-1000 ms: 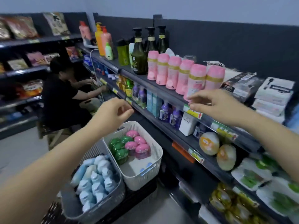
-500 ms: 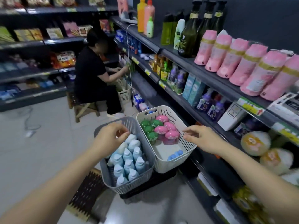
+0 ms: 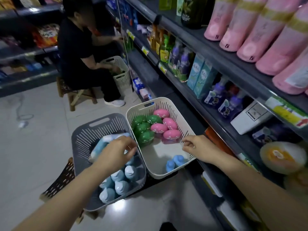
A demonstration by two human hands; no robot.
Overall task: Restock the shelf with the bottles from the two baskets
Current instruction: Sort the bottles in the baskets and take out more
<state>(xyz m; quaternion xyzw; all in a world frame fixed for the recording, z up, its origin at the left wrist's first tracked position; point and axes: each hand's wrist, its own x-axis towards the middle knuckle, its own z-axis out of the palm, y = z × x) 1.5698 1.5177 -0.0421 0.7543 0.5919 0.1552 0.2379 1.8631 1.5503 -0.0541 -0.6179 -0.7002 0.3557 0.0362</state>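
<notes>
- Head view, looking down an aisle: grey basket [image 3: 80,140] & white basket [image 3: 133,112] sit side by side, rims touching, on a dark latticed crate [image 3: 63,179]. The crate is mostly hidden under them.
- Left hand [image 3: 116,154] is palm-down over the grey basket, fingers curled. One tilted pale-blue bottle [image 3: 100,144] lies right under it w/ its near end covered by the hand. Can't tell if it's gripped or just lying beneath.
- Other pale-blue bottles [image 3: 120,185] stand upright, packed in the grey basket's near half; some are partly hidden by the wrist.
- Right hand [image 3: 198,147] is at the white basket's shelf-side rim, fingers curled inward. Can't tell whether they pinch the rim or only sit close to it.
- In the white basket: green bottles [image 3: 143,129] on the far left, pink bottles [image 3: 160,128] touching them. Two small blue bottles [image 3: 178,160] are in the near corner, lower parts cut off by the rim.
- Shelf [image 3: 216,59] runs along the right. The upper tier holds tall pink containers [image 3: 260,42], tops cut off by the frame edge.
- Next tier down: teal cartons [image 3: 200,75] & purple bottles [image 3: 216,92]. Labels are too blurred to read.
- In the bg, a seated person [image 3: 75,47] in black is on a stool [image 3: 75,97] w/ a third basket [image 3: 121,75] just beside. What their hands hold is hard to make out.
- Right & bottom edges are smeared, so goods on the lowest tiers can't be identified.
</notes>
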